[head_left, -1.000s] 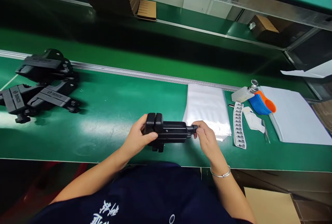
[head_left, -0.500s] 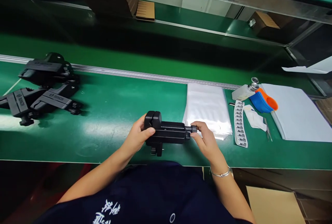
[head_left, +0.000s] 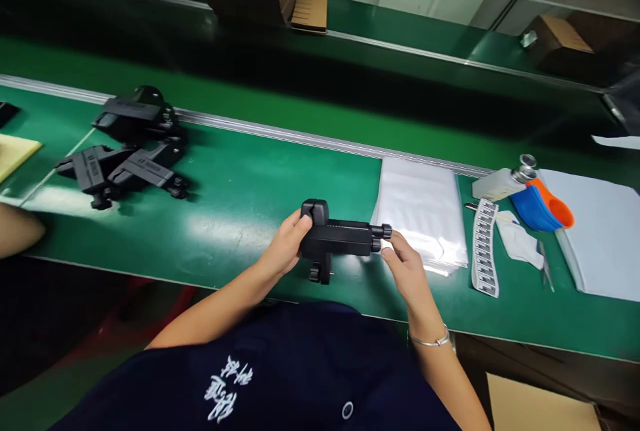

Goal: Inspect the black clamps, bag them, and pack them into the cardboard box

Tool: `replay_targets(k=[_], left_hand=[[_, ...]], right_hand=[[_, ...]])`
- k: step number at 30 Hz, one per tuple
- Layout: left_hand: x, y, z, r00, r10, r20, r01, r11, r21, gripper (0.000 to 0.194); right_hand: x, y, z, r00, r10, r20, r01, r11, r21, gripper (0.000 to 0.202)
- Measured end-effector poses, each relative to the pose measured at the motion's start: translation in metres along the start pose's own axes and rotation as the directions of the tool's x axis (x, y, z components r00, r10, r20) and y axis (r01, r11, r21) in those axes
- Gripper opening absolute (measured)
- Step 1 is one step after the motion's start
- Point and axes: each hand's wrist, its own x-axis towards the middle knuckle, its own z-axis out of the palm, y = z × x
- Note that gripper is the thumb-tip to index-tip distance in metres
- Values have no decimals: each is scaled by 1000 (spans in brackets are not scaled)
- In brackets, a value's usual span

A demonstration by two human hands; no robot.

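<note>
A black clamp mount with knobs at its right end is held level above the bench edge. My left hand is closed round its left end, the thumb resting on the rounded block there. At the other end, my right hand pinches at the knobs with thumb and fingers. A small whitish patch shows between those fingertips; I cannot tell what it is. Just behind the right hand lies a stack of clear plastic bags. Several similar black mounts marked BOSCH lie in a pile on the left.
To the right are a label strip, a white cloth, tweezers, a dispenser bottle, a blue and orange scoop and white sheets. Another person's arm rests at the left edge. Cardboard stands at the back.
The view has swung left, bringing in another person's arm and a yellow block. My right fingertips have shifted slightly down around the knobs; my left hand keeps its hold.
</note>
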Motion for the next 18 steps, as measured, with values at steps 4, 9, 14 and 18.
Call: replay_targets(k=[4,9,14,18], left_hand=[[3,-3,3,1000,-18,7,19,997,-72,60],[2,-7,5,994,79,73,-74,995,-71,57],[2,-10,6,979,158,127,-161,987,17,58],[3,-8,7,975,179,132,-187,981,45,58]], right_hand=[[0,16,12,991,89,-99,-64,970,235,28],[3,28,25,948,150,-282,-29,920,392,25],[7,25,24,959,132,-251,-51,951,304,32],[9,28,19,964,123,-237,-30,931,364,32]])
